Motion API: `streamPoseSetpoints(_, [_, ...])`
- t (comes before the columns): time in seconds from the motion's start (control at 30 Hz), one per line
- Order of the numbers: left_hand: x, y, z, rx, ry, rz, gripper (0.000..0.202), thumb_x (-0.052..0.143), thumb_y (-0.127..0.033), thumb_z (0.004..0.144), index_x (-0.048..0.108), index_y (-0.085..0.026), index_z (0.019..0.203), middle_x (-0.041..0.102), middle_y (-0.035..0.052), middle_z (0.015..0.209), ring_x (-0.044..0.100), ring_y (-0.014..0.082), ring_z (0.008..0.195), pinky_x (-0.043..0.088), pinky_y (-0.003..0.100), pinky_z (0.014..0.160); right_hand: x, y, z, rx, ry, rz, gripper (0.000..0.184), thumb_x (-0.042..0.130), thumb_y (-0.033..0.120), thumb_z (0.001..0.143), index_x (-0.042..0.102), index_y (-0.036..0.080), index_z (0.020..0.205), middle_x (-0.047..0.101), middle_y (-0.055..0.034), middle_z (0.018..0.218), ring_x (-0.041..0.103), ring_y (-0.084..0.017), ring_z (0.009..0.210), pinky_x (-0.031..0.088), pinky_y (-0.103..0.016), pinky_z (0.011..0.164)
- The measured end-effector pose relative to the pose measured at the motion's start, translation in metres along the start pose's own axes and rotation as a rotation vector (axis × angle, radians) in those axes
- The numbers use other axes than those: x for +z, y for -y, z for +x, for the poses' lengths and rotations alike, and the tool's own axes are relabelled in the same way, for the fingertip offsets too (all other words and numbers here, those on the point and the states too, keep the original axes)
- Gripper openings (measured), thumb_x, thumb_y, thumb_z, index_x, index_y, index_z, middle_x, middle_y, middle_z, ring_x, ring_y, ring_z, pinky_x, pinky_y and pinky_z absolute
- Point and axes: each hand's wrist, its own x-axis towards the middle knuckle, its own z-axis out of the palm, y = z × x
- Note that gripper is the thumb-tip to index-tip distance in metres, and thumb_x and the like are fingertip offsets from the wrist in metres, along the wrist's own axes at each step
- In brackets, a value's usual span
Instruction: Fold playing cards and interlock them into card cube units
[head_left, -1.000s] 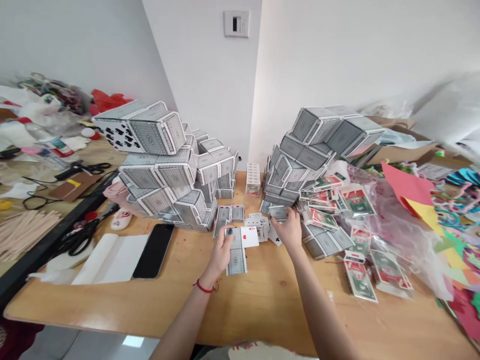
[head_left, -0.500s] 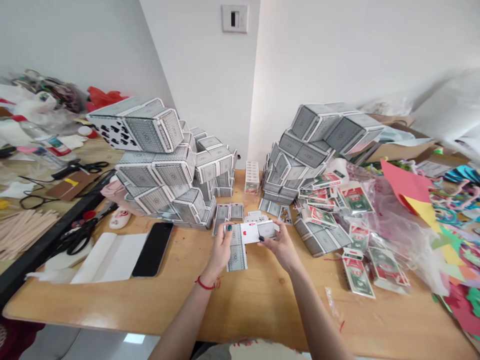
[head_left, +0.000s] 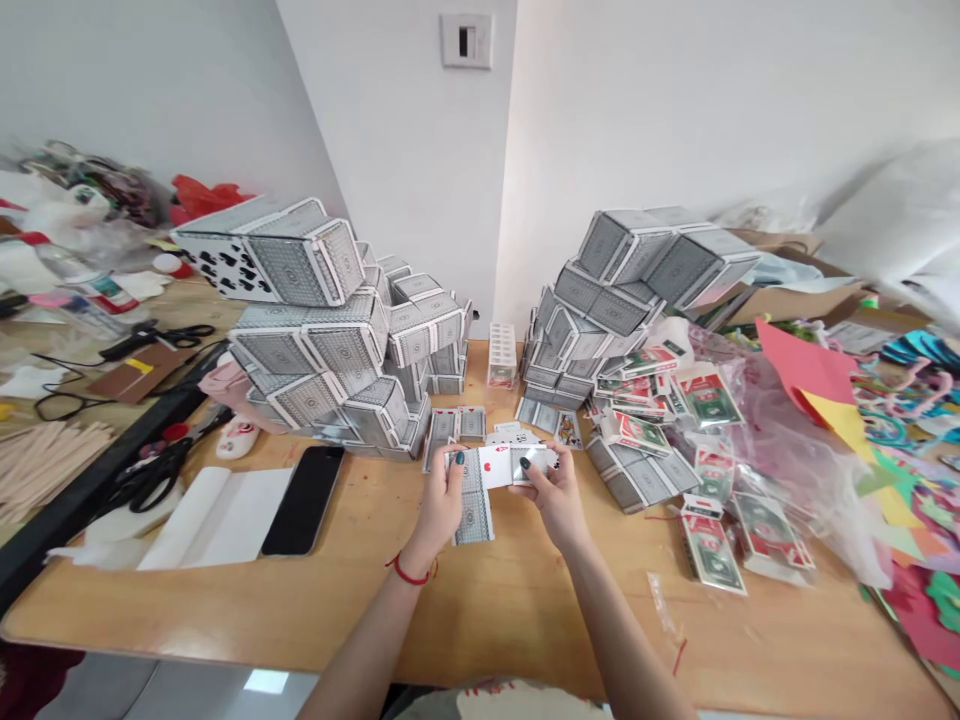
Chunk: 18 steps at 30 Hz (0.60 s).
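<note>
My left hand (head_left: pixel 445 497) is closed on the left side of several joined playing cards (head_left: pixel 474 510), its thumb on a grey patterned back. In the middle of the piece an ace of hearts (head_left: pixel 496 467) shows face up. My right hand (head_left: pixel 553 492) pinches the right end, thumb pressed on another card back there. Just beyond the hands lie white card faces (head_left: pixel 512 432) and a row of cards with grey backs (head_left: pixel 472 424). A face card (head_left: pixel 568 431) lies on the table by my right fingers.
Stacked blocks made of cards rise at left (head_left: pixel 345 345) and right (head_left: pixel 611 290). Card boxes (head_left: pixel 712 553) and clear plastic (head_left: pixel 810 480) fill the right side. A black phone (head_left: pixel 304 500), white paper (head_left: pixel 217 515) and black scissors (head_left: pixel 157 480) lie left. A pack (head_left: pixel 502 355) stands near the wall.
My right thumb has moved up onto the face of the right-hand card, and the fingers have shifted behind it. My left hand keeps its hold.
</note>
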Motion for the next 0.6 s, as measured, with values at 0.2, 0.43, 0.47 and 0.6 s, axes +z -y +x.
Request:
streamPoseSetpoints(0.2, [-0.004, -0.006, -0.001, 0.007, 0.06, 0.003, 0.018, 0.037, -0.029, 0.085, 0.048, -0.021, 0.096, 0.055, 0.0041, 0.093, 0.05, 0.0167, 0.088, 0.037, 0.029, 0.082, 0.002, 0.001, -0.003, -0.03, 0.023, -0.066, 0.05, 0.065, 0.032, 0.066, 0.037, 0.029, 0.107, 0.056, 0.0024, 0.08, 0.056, -0.012, 0.062, 0.055, -0.026, 0.047])
streamPoseSetpoints(0.43, [0.004, -0.01, -0.002, 0.034, 0.004, -0.009, 0.015, 0.036, -0.027, 0.084, 0.047, -0.021, 0.094, 0.053, 0.0045, 0.093, 0.05, 0.0171, 0.09, 0.037, 0.029, 0.082, 0.01, 0.0, -0.008, -0.054, 0.061, -0.158, 0.047, 0.06, 0.037, 0.069, 0.041, 0.028, 0.111, 0.053, -0.0008, 0.081, 0.055, -0.014, 0.062, 0.053, -0.027, 0.044])
streamPoseSetpoints(0.47, [0.005, -0.01, -0.003, 0.033, 0.007, -0.008, 0.015, 0.036, -0.027, 0.084, 0.046, -0.021, 0.093, 0.053, 0.0044, 0.093, 0.05, 0.017, 0.089, 0.037, 0.03, 0.081, 0.011, -0.001, -0.009, -0.057, 0.064, -0.163, 0.046, 0.059, 0.037, 0.07, 0.041, 0.028, 0.11, 0.052, 0.0001, 0.079, 0.055, -0.014, 0.061, 0.052, -0.026, 0.042])
streamPoseSetpoints(0.6, [0.008, -0.008, -0.004, -0.008, 0.044, -0.017, 0.016, 0.036, -0.028, 0.085, 0.045, -0.02, 0.094, 0.053, 0.004, 0.091, 0.051, 0.0163, 0.083, 0.039, 0.029, 0.077, 0.015, -0.007, -0.011, -0.039, 0.124, -0.208, 0.039, 0.055, 0.039, 0.073, 0.037, 0.028, 0.106, 0.049, 0.0047, 0.068, 0.052, -0.01, 0.05, 0.045, -0.02, 0.037])
